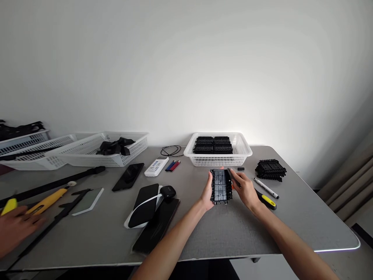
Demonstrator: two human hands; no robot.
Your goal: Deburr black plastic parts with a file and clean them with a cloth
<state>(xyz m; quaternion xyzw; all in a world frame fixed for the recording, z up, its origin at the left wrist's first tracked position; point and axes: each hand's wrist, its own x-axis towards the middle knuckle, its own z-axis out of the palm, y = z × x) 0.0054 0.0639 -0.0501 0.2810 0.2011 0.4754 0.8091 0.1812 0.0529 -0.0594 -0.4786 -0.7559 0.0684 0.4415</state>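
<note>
My left hand (207,194) grips the left side of a block of black ribbed plastic pieces (220,186), held upright over the table with toothed edges at both sides. My right hand (244,189) is closed at the block's upper right edge, its fingers around a thin dark piece (229,173) whose kind I cannot make out. A bit of orange shows below those fingers. Partly behind my right wrist lies a black and yellow tool handle (267,201). Close by are a white marker (266,188) and a small black cap-like piece (241,168).
A white basket (218,160) with black ribbed blocks stands at the wall; another ribbed stack (271,170) sits right. Left are lighters (173,165), a white box (156,166), a phone (128,177), a power bank (143,206) and more baskets (128,157). A co-worker's hand (17,229) is far left.
</note>
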